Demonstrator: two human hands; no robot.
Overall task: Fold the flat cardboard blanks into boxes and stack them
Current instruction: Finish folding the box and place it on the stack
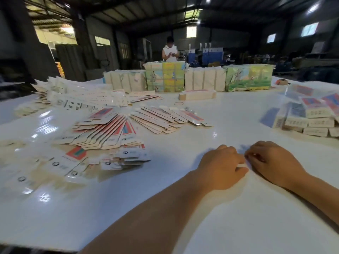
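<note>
Where hands [245, 162] rest, fanned blanks [102, 132] point away

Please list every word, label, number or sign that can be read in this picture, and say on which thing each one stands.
No text can be read with certainty.
Fanned flat blanks: small dark print and round logos, too blurred to read.
Folded boxes stacked at right: rows of characters on their ends, too small to read.
White table: a bright character-like reflection near the left edge, not legible.
Colourful packs at the back: pictures only, no readable words.
</note>
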